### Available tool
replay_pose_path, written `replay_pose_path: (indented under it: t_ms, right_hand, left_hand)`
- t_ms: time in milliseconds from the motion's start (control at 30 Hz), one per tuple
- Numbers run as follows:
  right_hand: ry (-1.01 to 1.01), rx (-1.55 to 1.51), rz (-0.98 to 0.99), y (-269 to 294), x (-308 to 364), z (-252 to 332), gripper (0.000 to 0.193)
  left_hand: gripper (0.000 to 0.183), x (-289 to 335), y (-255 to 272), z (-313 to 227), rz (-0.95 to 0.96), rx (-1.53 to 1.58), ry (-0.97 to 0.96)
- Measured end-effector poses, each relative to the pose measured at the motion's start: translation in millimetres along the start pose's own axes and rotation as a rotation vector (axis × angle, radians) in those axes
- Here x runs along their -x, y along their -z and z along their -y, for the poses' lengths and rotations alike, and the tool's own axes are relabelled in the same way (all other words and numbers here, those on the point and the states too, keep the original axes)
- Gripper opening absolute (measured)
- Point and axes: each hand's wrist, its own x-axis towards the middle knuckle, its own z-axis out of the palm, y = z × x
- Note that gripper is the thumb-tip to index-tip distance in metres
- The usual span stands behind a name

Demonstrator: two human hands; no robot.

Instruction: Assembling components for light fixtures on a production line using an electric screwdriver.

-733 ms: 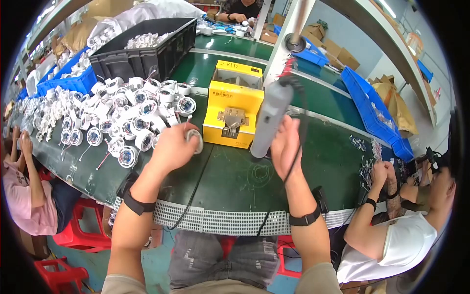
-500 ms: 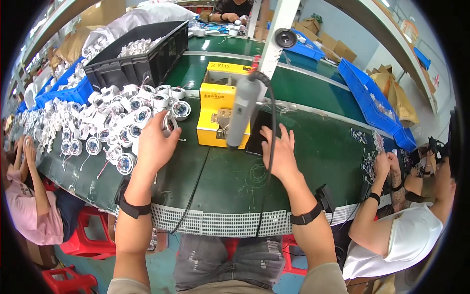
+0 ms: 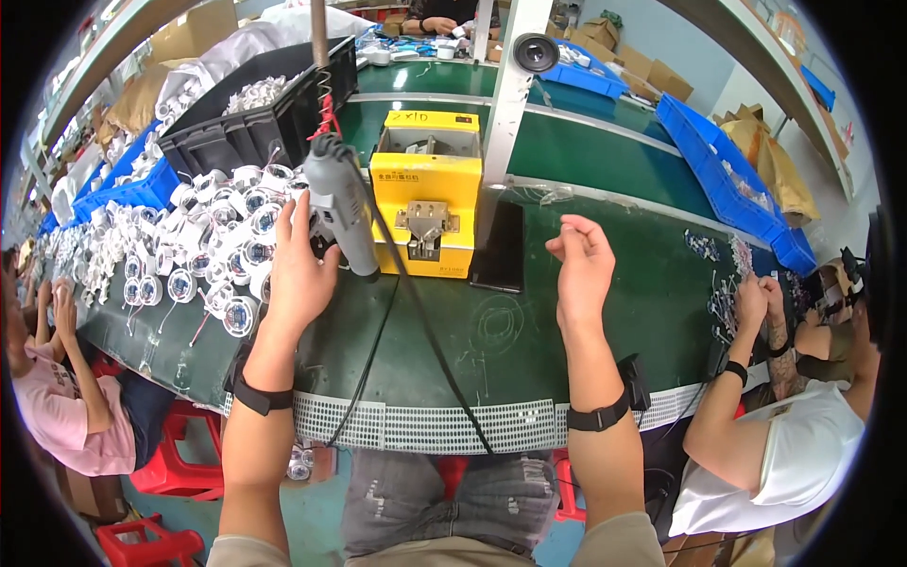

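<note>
My left hand (image 3: 302, 269) is open at the right edge of the pile of white round housings (image 3: 222, 222), fingers stretched up and thumb apart. I see nothing held in it. Just right of its thumb hangs a grey electric screwdriver (image 3: 342, 208), tilted on a coiled cord, in front of the left side of a yellow screw feeder (image 3: 425, 198). My right hand (image 3: 583, 269) is raised over the green table, to the right of a black phone-like slab (image 3: 501, 250). Its fingers are curled in close to the thumb, and nothing shows between them.
A black crate (image 3: 260, 118) of small white parts stands behind the pile. Blue bins (image 3: 723, 175) line the right. A white post (image 3: 515, 104) rises behind the feeder. A dark cable (image 3: 430, 335) crosses the table (image 3: 605, 378). Co-workers sit on both sides and across.
The screwdriver has swung left, to beside my left hand. My right hand has moved right, away from the slab, and its spread fingers have curled. The housing at my left fingers no longer shows there.
</note>
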Motion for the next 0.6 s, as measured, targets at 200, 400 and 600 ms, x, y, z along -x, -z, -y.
replay_pose_path:
  t_ms: [200, 400, 600]
  right_hand:
    - [-0.06, 0.051, 0.043, -1.9, 2.9, 0.9, 0.012]
    - [-0.093, 0.045, 0.029, -0.1, 1.0, -6.2, 0.012]
    - [0.158, -0.111, 0.016, -0.8, 8.5, 14.0, 0.016]
  left_hand:
    - [0.058, 1.3, -13.1, 22.9, -0.088, -0.395, -0.14]
    - [0.048, -2.5, -12.5, 34.6, -0.092, -0.428, -0.088]
    - [0.052, -0.5, -4.1, 11.7, -0.161, -0.275, -0.192]
